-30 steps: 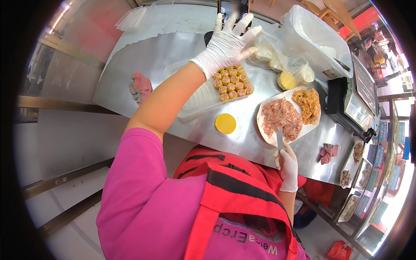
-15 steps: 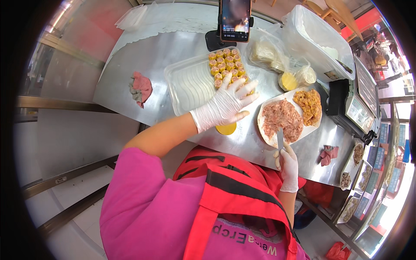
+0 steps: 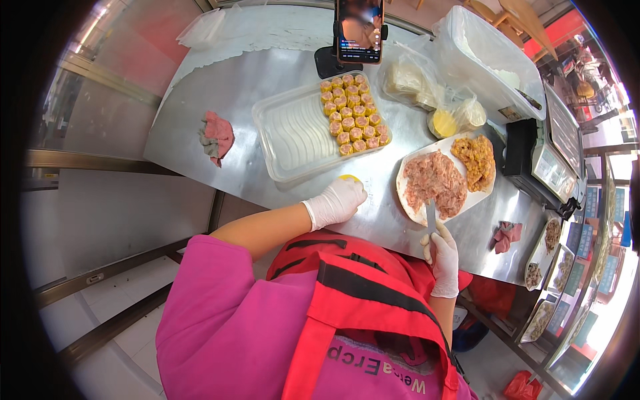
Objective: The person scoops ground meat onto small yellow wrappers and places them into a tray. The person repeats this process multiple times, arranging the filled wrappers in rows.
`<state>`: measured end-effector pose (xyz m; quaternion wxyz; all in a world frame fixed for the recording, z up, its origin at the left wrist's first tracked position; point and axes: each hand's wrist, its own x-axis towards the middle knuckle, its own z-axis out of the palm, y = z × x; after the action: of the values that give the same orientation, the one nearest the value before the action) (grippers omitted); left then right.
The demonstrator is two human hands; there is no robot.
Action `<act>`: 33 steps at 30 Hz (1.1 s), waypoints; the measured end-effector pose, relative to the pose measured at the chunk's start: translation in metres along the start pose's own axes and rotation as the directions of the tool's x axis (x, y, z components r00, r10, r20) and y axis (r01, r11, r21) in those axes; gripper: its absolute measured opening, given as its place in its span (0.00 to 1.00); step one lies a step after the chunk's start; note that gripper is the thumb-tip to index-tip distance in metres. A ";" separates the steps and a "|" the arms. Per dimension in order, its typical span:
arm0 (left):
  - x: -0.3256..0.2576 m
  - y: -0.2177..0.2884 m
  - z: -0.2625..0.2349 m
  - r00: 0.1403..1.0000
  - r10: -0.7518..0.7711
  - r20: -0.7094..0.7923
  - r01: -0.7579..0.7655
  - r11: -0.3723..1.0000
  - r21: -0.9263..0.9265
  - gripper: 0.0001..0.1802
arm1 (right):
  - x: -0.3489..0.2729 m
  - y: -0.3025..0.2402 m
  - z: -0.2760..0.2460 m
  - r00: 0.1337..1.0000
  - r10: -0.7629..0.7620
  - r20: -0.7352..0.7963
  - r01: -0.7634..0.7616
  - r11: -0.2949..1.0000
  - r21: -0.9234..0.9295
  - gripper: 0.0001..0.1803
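Note:
Near the table's front edge, my gloved left hand (image 3: 338, 201) is closed over a yellow dumpling wrapper (image 3: 349, 178); only a sliver of it shows past the fingers. My gloved right hand (image 3: 443, 261) grips a flat metal spatula (image 3: 431, 215), whose tip touches the pink minced meat (image 3: 437, 181). That meat shares a white plate (image 3: 408, 208) with an orange-yellow chopped mixture (image 3: 475, 163). Beyond my left hand lies a clear plastic tray (image 3: 283, 170). Several open-topped yellow dumplings (image 3: 353, 113) stand upright in rows on its right side.
A phone on a stand (image 3: 360, 30) is at the back. Bagged wrappers (image 3: 410, 80), a large clear bin (image 3: 490, 63) and a black scale (image 3: 543, 160) line the right. Cloths lie left (image 3: 217, 137) and right (image 3: 507, 237); food trays (image 3: 541, 257) stand at the right edge.
My left hand has drawn back from over the dumplings to the yellow wrapper near the front edge, and its spread fingers have closed. The right hand and spatula have barely moved.

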<state>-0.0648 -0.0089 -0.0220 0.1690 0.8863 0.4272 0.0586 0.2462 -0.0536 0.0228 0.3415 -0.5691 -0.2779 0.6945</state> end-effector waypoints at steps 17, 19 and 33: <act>0.002 0.000 -0.013 0.998 0.017 0.064 -0.019 0.999 0.031 0.06 | -0.001 -0.004 0.006 1.000 -0.021 -0.004 0.021 1.000 -0.007 0.23; 0.001 0.002 -0.011 0.998 0.019 0.058 -0.022 0.999 0.048 0.06 | -0.001 -0.003 0.004 1.000 -0.021 -0.008 0.021 1.000 -0.001 0.24; 0.012 0.024 -0.020 0.979 -0.020 0.201 0.002 0.996 0.088 0.07 | 0.001 -0.002 0.005 1.000 -0.017 -0.013 0.017 1.000 0.010 0.23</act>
<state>-0.0449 -0.0087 0.0041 0.1730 0.8919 0.4147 -0.0511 0.2420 -0.0513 0.0249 0.3521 -0.5696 -0.2771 0.6891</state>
